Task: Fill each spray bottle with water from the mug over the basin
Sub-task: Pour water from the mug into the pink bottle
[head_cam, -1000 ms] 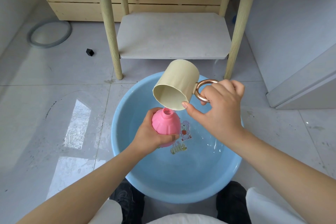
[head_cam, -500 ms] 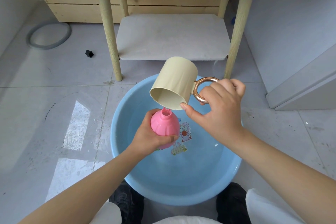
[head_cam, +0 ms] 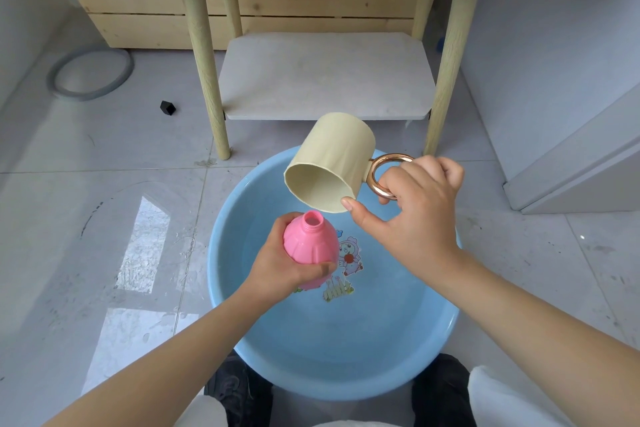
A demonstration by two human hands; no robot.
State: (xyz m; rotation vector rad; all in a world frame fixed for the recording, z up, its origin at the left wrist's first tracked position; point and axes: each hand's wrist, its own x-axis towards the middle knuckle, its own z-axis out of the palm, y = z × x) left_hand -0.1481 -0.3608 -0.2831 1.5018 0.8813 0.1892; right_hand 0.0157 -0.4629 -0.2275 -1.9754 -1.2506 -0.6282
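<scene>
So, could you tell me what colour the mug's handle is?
Shiny copper-gold handle, clearest in the head view.

Grey tiled floor down below, and sitting on it the blue basin. Behind that, a wooden-legged table stands on the tiles, with a grey ring and a small black block off left.

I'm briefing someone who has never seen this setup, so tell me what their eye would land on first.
The pink spray bottle, cap off and mouth open, stands out most: the left hand grips it over the light blue basin on the tiled floor. Just above and to its right, the right hand holds a cream mug by its copper ring handle, tipped steeply with its open mouth facing the camera. A cartoon sticker shows on the basin's bottom.
</scene>
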